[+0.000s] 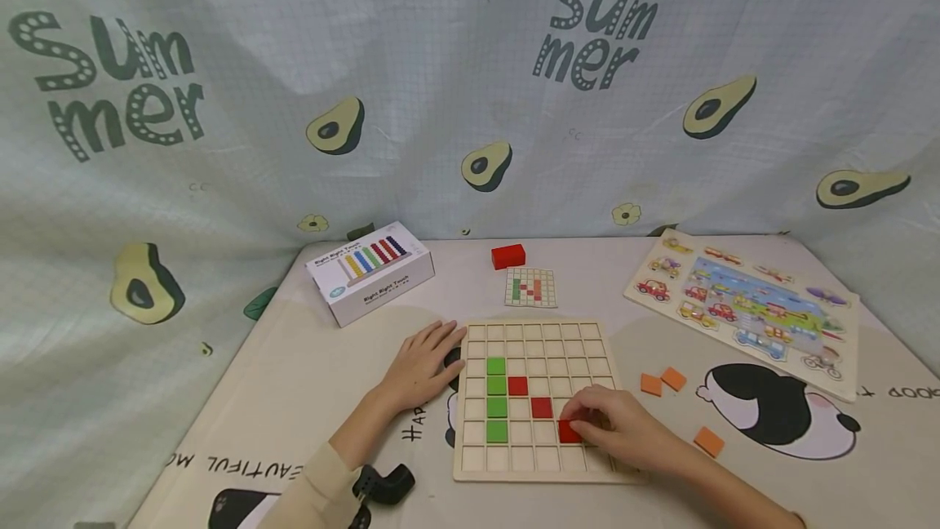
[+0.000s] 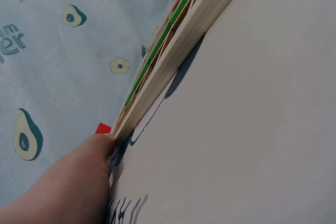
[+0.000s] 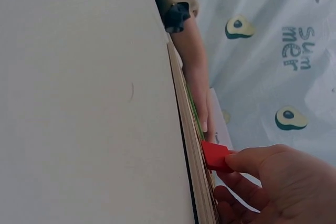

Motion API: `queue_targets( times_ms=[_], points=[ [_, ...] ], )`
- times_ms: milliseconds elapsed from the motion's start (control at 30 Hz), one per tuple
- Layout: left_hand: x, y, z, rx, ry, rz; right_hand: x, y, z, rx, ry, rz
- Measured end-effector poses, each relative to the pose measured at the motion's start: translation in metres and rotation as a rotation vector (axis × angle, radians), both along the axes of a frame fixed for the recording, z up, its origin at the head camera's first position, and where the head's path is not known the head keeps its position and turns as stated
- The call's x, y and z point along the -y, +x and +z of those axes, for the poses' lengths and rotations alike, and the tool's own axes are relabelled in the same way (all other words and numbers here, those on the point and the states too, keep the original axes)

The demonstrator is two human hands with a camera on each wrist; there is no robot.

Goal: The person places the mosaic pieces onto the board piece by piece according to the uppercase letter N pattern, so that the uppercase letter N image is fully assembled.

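A wooden grid board [image 1: 514, 459] lies flat on the table. Green square tiles [image 1: 496, 407] stand in one column of it, and two red tiles [image 1: 541, 407] step down diagonally to their right. My right hand [image 1: 620, 431] pinches another red tile [image 1: 569, 432] between thumb and fingers, low on the board. In the right wrist view that red tile [image 3: 216, 156] is tilted, its edge at the board's surface. My left hand [image 1: 420, 370] rests at the board's left edge, fingers extended, fingertips touching the rim; the left wrist view shows its thumb side against the board's corner.
Behind the board lie a small pattern card [image 1: 530, 287] and a red block [image 1: 508, 256]. A white box [image 1: 370, 272] stands back left. A vehicle picture puzzle [image 1: 749, 308] lies at the right. Loose orange tiles [image 1: 709, 442] lie right of the board.
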State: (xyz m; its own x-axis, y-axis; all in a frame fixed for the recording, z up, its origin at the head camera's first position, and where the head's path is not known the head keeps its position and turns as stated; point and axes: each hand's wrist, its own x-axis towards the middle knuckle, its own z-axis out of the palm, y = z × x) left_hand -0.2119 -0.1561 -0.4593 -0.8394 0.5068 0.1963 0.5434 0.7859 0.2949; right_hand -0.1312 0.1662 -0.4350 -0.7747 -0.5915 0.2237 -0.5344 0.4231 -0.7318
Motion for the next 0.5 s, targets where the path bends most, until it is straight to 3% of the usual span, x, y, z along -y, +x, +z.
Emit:
queue_targets(
  times_ms=[200,500],
  points=[
    [-0.0005,0.0001,0.0006,0.003,-0.002,0.001,-0.0011,0.0002,-0.0024,-0.028,0.001,-0.001],
    [-0.0006,0.0016,0.0027,-0.004,0.001,0.001,-0.0010,-0.0003,-0.0080,-0.153,-0.011,-0.001]
  ],
)
